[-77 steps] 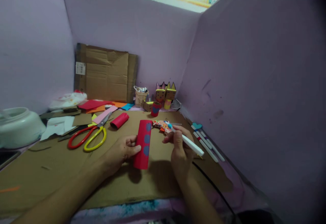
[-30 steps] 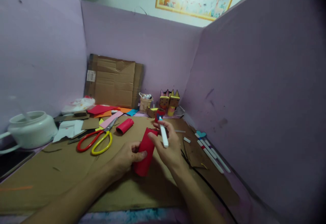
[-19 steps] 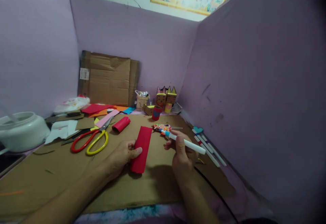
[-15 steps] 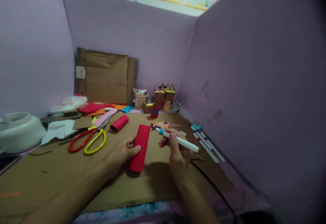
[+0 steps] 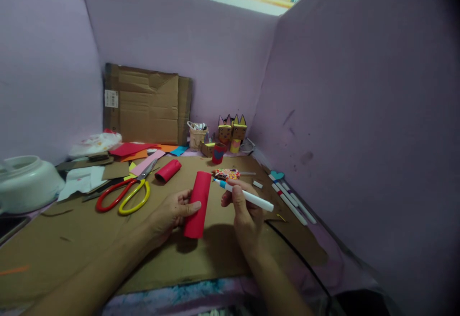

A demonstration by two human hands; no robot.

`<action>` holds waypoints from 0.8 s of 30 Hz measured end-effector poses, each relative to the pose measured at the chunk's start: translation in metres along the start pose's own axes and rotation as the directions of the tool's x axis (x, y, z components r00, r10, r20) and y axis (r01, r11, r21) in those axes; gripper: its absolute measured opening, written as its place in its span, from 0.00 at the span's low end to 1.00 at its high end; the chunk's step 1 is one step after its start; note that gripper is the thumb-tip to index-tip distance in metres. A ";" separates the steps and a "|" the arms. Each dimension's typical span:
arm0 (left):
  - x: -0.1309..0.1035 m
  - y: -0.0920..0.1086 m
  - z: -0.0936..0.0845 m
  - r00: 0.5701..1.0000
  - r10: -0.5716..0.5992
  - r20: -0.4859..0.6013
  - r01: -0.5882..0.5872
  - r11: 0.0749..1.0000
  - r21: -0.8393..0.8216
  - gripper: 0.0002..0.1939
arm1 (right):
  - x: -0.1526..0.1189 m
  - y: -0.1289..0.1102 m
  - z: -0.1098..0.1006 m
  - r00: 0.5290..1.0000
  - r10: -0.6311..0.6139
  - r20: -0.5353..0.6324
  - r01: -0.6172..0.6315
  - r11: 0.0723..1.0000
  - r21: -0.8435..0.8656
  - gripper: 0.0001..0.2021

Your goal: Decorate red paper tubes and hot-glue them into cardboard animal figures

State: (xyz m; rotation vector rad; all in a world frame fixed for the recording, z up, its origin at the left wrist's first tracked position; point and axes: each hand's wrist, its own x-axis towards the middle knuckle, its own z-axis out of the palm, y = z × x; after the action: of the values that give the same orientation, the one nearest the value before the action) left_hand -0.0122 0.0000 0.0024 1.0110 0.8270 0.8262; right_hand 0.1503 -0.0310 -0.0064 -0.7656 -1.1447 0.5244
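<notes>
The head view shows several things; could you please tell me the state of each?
Red tube: held tilted in the left hand
White marker: uncapped, in the right hand
Scissors: lying flat, blade opening unclear
Second red tube: lying on its side
Heart tube: standing upright
White pot: upright, lidless
Cardboard sheets: propped up
Basket: upright, filled

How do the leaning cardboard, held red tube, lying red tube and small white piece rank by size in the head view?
1. Leaning cardboard
2. Held red tube, nearer the camera, so true size unsure
3. Lying red tube
4. Small white piece
</notes>
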 end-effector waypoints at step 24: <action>0.000 -0.003 0.003 0.998 0.033 -0.060 -0.030 0.998 0.048 0.29 | -0.002 -0.003 0.003 0.992 -0.084 0.094 0.104 0.970 -0.222 0.10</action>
State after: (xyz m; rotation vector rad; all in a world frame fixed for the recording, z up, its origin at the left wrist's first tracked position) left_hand -0.0088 -0.0017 0.0005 1.0463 0.8880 0.8716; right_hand 0.1464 -0.0330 -0.0048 -0.8870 -1.3279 0.3524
